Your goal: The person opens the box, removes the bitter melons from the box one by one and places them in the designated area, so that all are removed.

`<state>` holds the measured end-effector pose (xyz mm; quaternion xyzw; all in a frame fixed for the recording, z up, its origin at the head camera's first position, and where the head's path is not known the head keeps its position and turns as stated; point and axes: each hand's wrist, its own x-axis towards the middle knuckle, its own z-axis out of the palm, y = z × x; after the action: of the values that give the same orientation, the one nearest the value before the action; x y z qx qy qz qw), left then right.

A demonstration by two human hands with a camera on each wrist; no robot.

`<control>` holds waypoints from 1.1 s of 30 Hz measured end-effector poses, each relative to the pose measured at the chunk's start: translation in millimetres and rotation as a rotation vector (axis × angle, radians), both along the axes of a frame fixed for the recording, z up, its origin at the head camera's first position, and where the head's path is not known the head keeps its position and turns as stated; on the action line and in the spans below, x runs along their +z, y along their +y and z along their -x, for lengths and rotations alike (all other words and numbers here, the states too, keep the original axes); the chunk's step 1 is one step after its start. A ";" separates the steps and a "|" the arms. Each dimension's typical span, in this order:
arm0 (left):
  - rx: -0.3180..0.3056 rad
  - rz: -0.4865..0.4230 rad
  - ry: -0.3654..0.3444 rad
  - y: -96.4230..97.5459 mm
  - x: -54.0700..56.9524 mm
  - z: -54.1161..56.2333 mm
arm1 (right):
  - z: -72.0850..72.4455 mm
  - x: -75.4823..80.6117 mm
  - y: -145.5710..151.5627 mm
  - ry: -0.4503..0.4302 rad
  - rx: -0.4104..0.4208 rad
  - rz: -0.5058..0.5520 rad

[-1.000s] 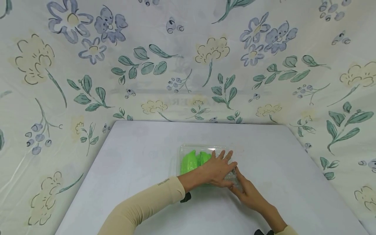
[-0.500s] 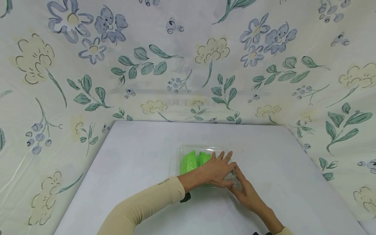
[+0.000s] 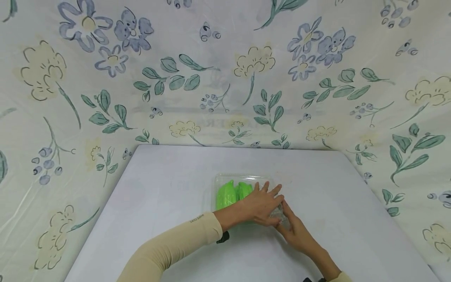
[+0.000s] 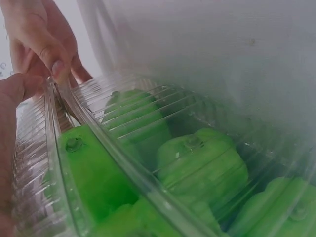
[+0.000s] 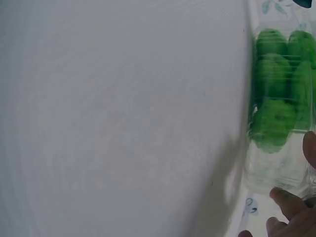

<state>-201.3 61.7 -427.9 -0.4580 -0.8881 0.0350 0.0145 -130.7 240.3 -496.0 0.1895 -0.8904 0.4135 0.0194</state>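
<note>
A clear plastic clamshell box [image 3: 220, 178] lies on the table, holding several bright green, lobed vegetables [image 3: 227, 196] that look like peppers. My left hand [image 3: 262, 203] rests across the lid's right part, fingers spread and straight. At the box's right end, my right hand [image 3: 299, 235] grips the corner between thumb and index finger. From the left wrist, the lid rim and base rim [image 4: 133, 168] stand slightly apart along the side and meet near the right hand's fingertips [image 4: 58, 66]. In the right wrist view, the peppers [image 5: 274, 118] show through the ribbed wall. My left palm hides part of the box.
The white table [image 3: 158, 176] surrounds the box on all sides. Behind it hangs a floral-patterned cloth [image 3: 218, 98]. A black strap piece [image 3: 222, 237] shows under the left wrist.
The left hand's fingers have shifted very slightly to the right on the lid. Otherwise both hands and the box stay nearly where they were.
</note>
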 end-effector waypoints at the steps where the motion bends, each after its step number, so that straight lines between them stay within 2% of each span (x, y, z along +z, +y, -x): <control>1: 0.001 0.005 0.003 -0.1 -0.3 -0.1 | -0.3 0.3 0.1 -0.006 0.006 0.003; 8: -0.006 0.040 0.057 -0.3 -1.5 -0.9 | -1.2 4.7 1.7 -0.020 0.053 0.014; 18: -0.009 0.065 0.109 0.1 -0.2 -2.5 | -0.6 12.2 8.0 -0.027 0.037 -0.013; 28: -0.001 0.053 0.099 -0.4 -0.5 -4.1 | -0.7 12.8 10.9 -0.037 0.024 -0.013; 33: 0.023 0.035 0.072 -3.4 8.4 -7.4 | 0.1 15.1 11.2 -0.009 0.016 -0.032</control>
<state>-194.0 58.4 -419.6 -0.4462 -0.8916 0.0669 0.0381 -130.8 251.6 -480.8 0.1951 -0.8953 0.4003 0.0091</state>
